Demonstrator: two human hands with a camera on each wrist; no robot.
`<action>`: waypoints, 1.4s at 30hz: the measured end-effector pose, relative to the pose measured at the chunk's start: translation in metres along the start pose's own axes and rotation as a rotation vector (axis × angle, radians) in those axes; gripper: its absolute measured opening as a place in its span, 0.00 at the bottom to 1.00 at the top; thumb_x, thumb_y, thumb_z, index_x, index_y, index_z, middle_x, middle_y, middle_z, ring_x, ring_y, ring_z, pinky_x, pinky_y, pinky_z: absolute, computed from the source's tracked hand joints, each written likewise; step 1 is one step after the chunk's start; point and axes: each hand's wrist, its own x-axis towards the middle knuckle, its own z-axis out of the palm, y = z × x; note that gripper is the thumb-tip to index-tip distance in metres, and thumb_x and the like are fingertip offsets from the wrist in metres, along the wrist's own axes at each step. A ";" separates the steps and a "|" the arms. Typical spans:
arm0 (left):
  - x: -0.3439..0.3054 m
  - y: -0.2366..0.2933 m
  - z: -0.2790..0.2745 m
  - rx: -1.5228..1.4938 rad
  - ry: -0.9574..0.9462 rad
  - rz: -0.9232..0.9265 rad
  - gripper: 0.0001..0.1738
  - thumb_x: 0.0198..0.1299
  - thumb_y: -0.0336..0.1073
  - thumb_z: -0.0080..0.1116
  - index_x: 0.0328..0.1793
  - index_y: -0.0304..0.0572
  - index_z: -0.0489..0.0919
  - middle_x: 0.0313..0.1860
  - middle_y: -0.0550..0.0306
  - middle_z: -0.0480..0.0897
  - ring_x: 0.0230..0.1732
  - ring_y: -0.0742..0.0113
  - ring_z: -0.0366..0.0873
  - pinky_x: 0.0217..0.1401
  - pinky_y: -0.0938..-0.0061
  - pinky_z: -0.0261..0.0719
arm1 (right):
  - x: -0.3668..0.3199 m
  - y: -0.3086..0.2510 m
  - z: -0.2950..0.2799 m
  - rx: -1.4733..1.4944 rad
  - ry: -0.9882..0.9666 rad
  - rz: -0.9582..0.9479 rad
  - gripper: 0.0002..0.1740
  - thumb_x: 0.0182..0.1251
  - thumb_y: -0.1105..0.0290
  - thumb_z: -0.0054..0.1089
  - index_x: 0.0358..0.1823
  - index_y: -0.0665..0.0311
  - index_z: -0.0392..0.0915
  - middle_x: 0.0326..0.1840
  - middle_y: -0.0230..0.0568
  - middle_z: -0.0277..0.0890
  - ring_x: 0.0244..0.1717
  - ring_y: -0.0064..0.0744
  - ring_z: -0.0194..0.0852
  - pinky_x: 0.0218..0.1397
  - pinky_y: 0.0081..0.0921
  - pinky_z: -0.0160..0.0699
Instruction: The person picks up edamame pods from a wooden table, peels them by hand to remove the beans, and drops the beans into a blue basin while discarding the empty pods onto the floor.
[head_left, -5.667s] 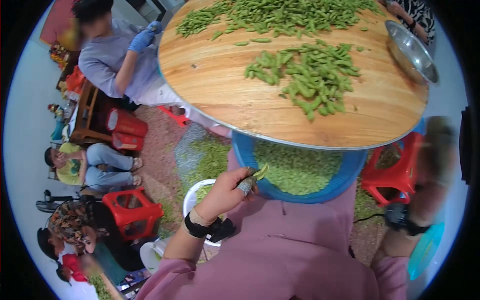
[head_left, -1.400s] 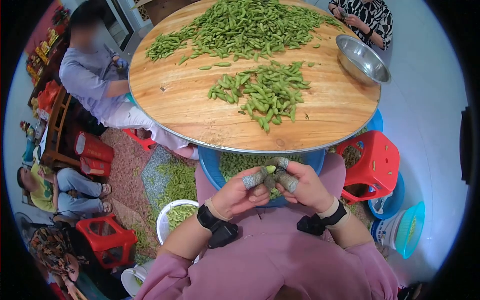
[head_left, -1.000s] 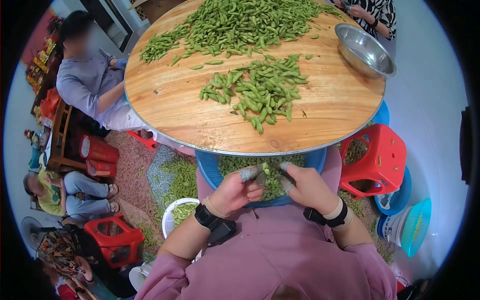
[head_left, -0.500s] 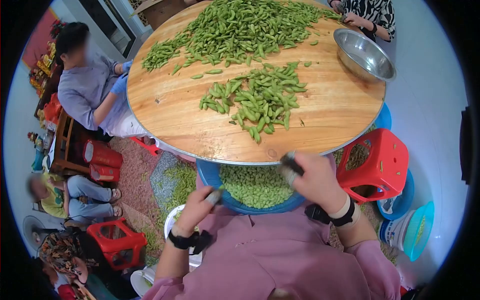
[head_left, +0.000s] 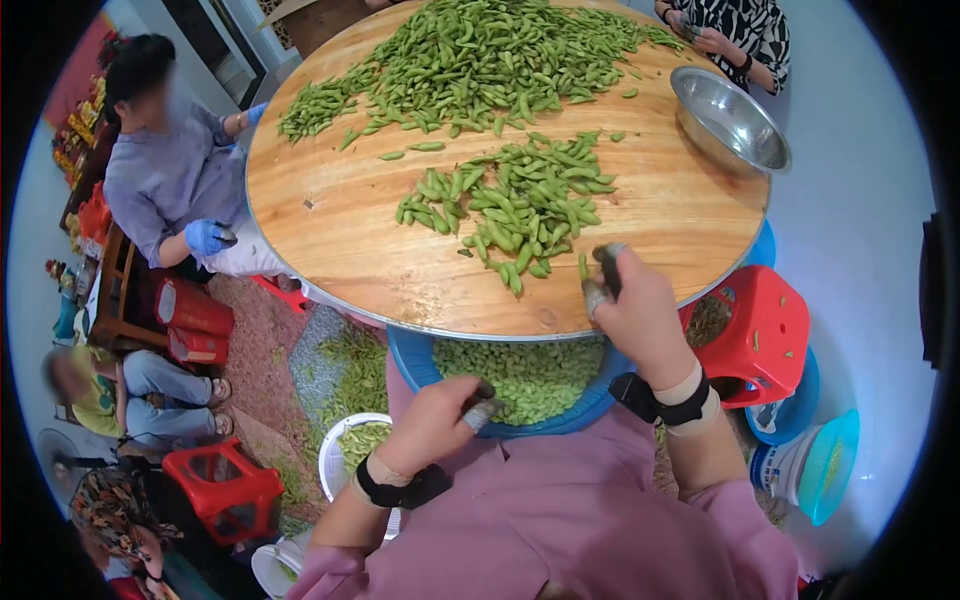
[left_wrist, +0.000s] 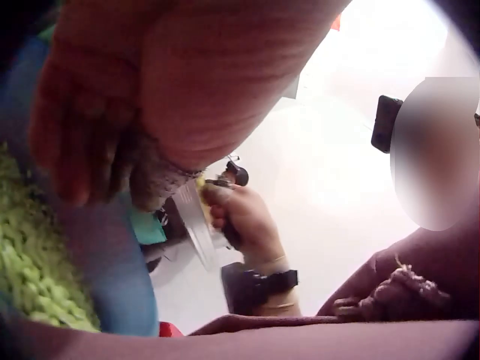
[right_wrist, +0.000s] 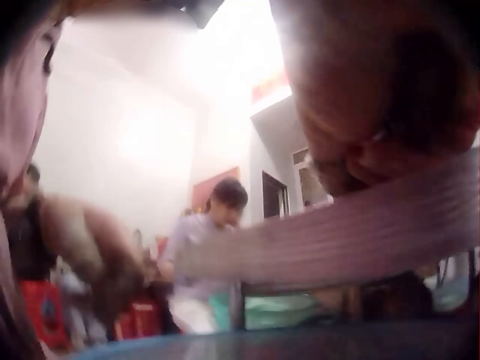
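Note:
My right hand [head_left: 640, 315] is over the near edge of the round wooden table [head_left: 350, 260], thumb and forefinger wrapped at the tips. Its fingertips pinch a green edamame pod [head_left: 583, 266], just short of a small heap of pods [head_left: 530, 205]. Lower and to the left, my left hand [head_left: 430, 425] hangs over the rim of a blue basin [head_left: 412, 365], fingers loosely bent with nothing seen between them. Shelled green beans [head_left: 540, 380] fill the basin, which sits in my lap partly under the table. The left wrist view also shows these beans [left_wrist: 41, 277] beside the hanging fingers.
A larger pod pile [head_left: 480, 65] covers the table's far side; a steel bowl [head_left: 735, 125] stands at its right edge. White bucket [head_left: 333, 465] with pods stands at my left, red stool [head_left: 765, 335] at my right. A person in blue gloves [head_left: 208, 237] sits left.
My hands, earlier together over the basin on a pod, have parted. The right reached forward to the table and took a pod. The left dropped toward the white bucket, then rose back toward the basin.

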 end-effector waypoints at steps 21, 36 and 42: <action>0.034 0.043 0.015 -0.041 0.182 0.196 0.11 0.65 0.33 0.58 0.48 0.34 0.79 0.32 0.64 0.80 0.32 0.77 0.77 0.34 0.78 0.77 | -0.050 -0.005 0.008 0.632 -0.367 0.127 0.12 0.63 0.78 0.56 0.48 0.71 0.75 0.37 0.34 0.78 0.39 0.16 0.71 0.45 0.20 0.74; 0.034 0.042 0.008 -0.933 -0.022 -0.167 0.11 0.64 0.28 0.55 0.52 0.35 0.77 0.36 0.65 0.79 0.30 0.81 0.70 0.33 0.84 0.68 | -0.064 -0.014 0.011 0.588 -0.455 0.054 0.25 0.66 0.74 0.49 0.66 0.64 0.65 0.29 0.27 0.76 0.19 0.12 0.67 0.22 0.14 0.67; 0.034 0.037 0.012 -0.825 0.032 -0.152 0.09 0.64 0.27 0.53 0.50 0.35 0.77 0.36 0.65 0.80 0.30 0.81 0.72 0.32 0.83 0.71 | -0.062 -0.020 0.006 0.596 -0.479 0.128 0.29 0.56 0.79 0.50 0.63 0.69 0.65 0.43 0.54 0.77 0.45 0.39 0.79 0.51 0.28 0.74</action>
